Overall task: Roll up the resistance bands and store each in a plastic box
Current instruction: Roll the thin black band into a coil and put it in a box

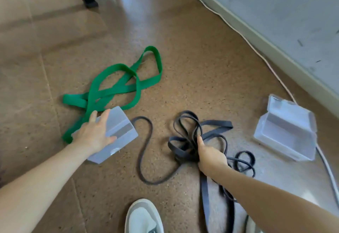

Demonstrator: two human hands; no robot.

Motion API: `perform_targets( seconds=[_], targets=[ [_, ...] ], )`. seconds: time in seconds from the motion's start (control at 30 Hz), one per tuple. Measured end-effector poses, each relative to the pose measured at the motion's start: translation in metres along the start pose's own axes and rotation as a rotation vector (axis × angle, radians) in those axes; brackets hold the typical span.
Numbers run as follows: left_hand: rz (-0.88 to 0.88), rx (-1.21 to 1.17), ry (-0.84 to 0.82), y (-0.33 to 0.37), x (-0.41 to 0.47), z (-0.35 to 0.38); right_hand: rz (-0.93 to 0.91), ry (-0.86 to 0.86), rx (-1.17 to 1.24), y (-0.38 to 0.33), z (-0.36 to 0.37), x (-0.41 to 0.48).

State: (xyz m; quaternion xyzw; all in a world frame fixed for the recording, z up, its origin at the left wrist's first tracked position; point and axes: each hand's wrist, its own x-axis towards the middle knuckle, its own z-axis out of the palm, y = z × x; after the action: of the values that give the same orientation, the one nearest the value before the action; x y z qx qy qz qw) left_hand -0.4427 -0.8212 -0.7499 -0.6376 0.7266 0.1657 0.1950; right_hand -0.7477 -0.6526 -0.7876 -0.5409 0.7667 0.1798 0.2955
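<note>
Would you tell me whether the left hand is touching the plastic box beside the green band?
Touching: the head view shows the left hand resting flat on the plastic box.

Bright, soft daylight from the top of frame. White glare streaks on the speckled brown cork floor (201, 71) at its top edge, and a second washed-out patch near its bottom right corner. Shadows are faint and diffuse. Loops of the dark grey rubber resistance band (218, 124) merge, detail crushed. The open clear plastic box (286, 133) at the right edge shows pale highlights. Wide-angle bend: pale skirting board (275, 58) and white cable (328, 168) bow. Slightly soft overall. The white-and-grey shoe (143, 218) and the forearms at the bottom edge are blurrier.
</note>
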Motion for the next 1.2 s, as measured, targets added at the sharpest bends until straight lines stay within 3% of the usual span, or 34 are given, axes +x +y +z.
perform_targets(
  seconds=[0.07, 0.17, 0.23, 0.3, 0.37, 0.5, 0.6, 0.67, 0.73, 0.87, 0.97, 1.07, 1.2],
  targets=[
    [0.051, 0.105, 0.059, 0.022, -0.014, -0.005, -0.024, 0.023, 0.028, 0.008, -0.015, 0.005],
    [0.503, 0.146, 0.264, 0.072, -0.044, 0.004, -0.043, 0.081, 0.072, 0.030, -0.051, 0.006],
    [0.664, 0.182, 0.106, 0.104, -0.065, 0.033, -0.020, 0.132, 0.084, 0.046, -0.083, 0.004],
    [0.564, 0.277, -0.147, 0.122, -0.073, 0.066, 0.008, 0.194, 0.143, 0.062, -0.120, 0.001],
    [0.438, 0.307, -0.296, 0.126, -0.071, 0.082, 0.030, 0.301, 0.193, 0.078, -0.160, -0.001],
    [0.552, 0.246, -0.316, 0.131, -0.069, 0.086, 0.077, 0.531, 0.254, 0.102, -0.220, -0.010],
    [0.560, 0.205, -0.320, 0.143, -0.079, 0.085, 0.129, 0.653, 0.473, 0.121, -0.235, -0.009],
    [0.478, -0.036, -0.325, 0.157, -0.086, 0.083, 0.153, 0.581, 0.549, 0.126, -0.232, -0.011],
    [0.432, -0.335, -0.329, 0.184, -0.097, 0.071, 0.133, 0.388, 0.503, 0.123, -0.226, -0.022],
    [0.521, -0.843, -0.261, 0.248, -0.130, 0.002, 0.004, 0.063, 0.118, 0.110, -0.224, -0.066],
    [0.458, -1.161, -0.249, 0.269, -0.156, -0.068, -0.084, -0.099, 0.194, 0.102, -0.237, -0.117],
    [0.462, -1.480, -0.362, 0.264, -0.184, -0.126, -0.177, -0.056, 0.403, 0.093, -0.250, -0.168],
    [0.527, -1.758, -0.313, 0.253, -0.235, -0.191, -0.283, 0.079, 0.581, 0.081, -0.263, -0.233]
  ],
)
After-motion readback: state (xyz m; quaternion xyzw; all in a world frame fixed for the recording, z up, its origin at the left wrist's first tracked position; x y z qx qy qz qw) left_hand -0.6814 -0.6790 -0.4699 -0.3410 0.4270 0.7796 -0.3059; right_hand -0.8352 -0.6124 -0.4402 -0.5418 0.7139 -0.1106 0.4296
